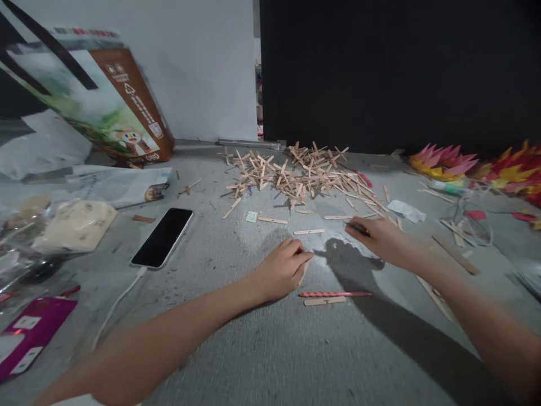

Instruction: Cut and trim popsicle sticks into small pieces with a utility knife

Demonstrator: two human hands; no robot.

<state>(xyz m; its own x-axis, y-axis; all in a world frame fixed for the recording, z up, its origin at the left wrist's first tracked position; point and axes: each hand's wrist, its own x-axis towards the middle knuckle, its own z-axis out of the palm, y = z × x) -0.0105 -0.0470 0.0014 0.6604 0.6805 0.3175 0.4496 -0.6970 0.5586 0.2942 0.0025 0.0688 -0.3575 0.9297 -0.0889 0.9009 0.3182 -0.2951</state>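
My left hand (281,268) rests on the grey tabletop with its fingers closed. A pale edge, apparently of a craft stick (304,273), shows at its fingertips. Above the table to the right, my right hand (386,239) is closed around a slim dark tool (360,229); its kind is not clear. Just beyond the hands lie a marked craft stick (309,232) and another stick (338,217). On the near side, a red twisted pencil-like rod (333,294) lies along a wooden stick (324,301).
A heap of crossed wooden sticks (291,175) stands at the back. At the left are a phone (163,237) on a white cable, a paper bag (127,113) and plastic packets (74,225). Pink and yellow paper petals (443,160) and a crumpled tissue (406,211) lie right.
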